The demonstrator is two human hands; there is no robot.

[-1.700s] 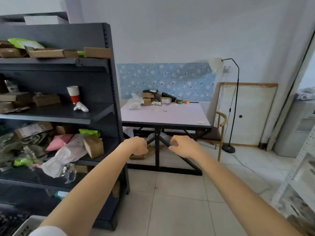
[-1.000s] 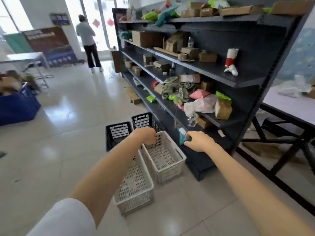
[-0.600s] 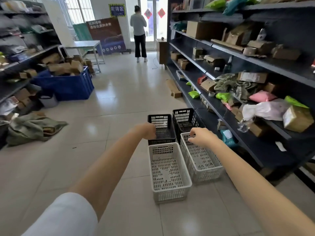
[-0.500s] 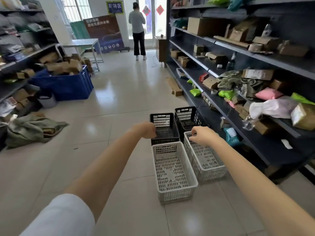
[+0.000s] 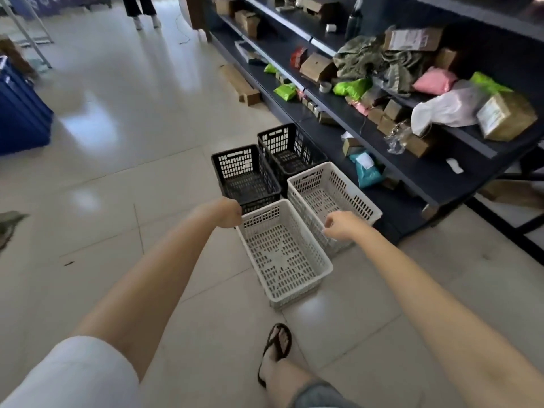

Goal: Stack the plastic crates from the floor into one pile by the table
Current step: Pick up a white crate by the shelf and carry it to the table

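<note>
Several perforated plastic crates stand on the tiled floor beside a dark shelving unit. The nearest is a white crate (image 5: pixel 284 254), with a second white crate (image 5: pixel 329 195) to its right. Behind them sit a black crate (image 5: pixel 245 175) and another black crate (image 5: pixel 290 148). My left hand (image 5: pixel 228 213) hovers curled by the near white crate's far left corner, holding nothing. My right hand (image 5: pixel 341 225) hangs loosely closed between the two white crates, also with nothing in it. Whether either hand touches a rim is unclear.
The dark shelving unit (image 5: pixel 426 178) runs along the right, loaded with boxes and bags. A blue bin (image 5: pixel 20 113) stands at far left. A cardboard box (image 5: pixel 241 85) lies on the floor further on. A person's legs (image 5: pixel 141 10) show at the top. My sandalled foot (image 5: pixel 276 354) is below.
I have turned from the table to the aisle and come closer to the crates. The view has tilted down, and both hands have dropped toward the near white crate.
</note>
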